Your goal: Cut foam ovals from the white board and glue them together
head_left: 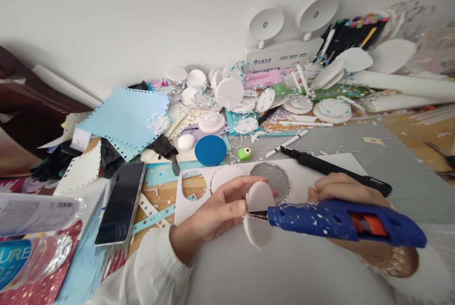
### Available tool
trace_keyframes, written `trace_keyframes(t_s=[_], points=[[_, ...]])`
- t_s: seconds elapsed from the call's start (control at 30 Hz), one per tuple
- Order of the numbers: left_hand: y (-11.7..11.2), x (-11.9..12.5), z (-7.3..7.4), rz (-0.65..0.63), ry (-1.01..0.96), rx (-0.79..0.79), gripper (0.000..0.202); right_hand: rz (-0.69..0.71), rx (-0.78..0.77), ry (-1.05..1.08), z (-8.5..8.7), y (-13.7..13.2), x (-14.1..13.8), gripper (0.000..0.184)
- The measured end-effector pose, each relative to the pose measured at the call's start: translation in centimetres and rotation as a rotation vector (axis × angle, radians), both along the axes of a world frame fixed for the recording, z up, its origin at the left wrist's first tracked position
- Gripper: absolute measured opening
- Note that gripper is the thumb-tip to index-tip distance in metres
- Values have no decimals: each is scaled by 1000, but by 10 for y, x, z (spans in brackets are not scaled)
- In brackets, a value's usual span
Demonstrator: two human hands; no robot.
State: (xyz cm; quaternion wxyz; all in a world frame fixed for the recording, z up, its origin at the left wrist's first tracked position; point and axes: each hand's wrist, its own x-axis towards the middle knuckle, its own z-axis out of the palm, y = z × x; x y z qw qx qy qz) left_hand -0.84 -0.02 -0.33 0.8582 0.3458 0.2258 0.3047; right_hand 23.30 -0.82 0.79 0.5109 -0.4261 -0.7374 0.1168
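My left hand [220, 215] pinches a white foam disc [259, 234] by its edge, holding it tilted up on its side over the white sheet [220, 267]. In my right hand [348, 189] is a blue hot glue gun [313, 222], my fingers wrapped round its far side. Its dark metal nozzle points left and meets or nearly meets the face of the disc. Just beyond my hands, the sheet has round cut-outs, and a cut disc [225, 174] lies within one. A black utility knife [330, 165] rests behind my right hand.
A blue round lid [210, 150], a green hole punch [244, 154] and a white pen [286, 143] lie behind the sheet. White discs with blue-beaded wire [229, 92] crowd the back. A phone [121, 203] and plastic bottle [31, 260] are at left; a twin-headed lamp [284, 51] stands by the wall.
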Motion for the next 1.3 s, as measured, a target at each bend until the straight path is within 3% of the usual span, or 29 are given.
trace_keyframes(t_s=[0.1, 0.6, 0.97, 1.3], points=[[0, 0, 0, 4, -1, 4, 65, 115, 20, -75, -5, 1, 8, 20], [1, -1, -4, 40, -27, -15, 64, 69, 34, 48, -9, 7, 10, 31], [2, -1, -1, 42, -53, 64, 73, -67, 122, 81, -10, 14, 5, 30], [1, -3, 0, 83, -57, 26, 71, -165, 148, -7, -4, 15, 4, 27]])
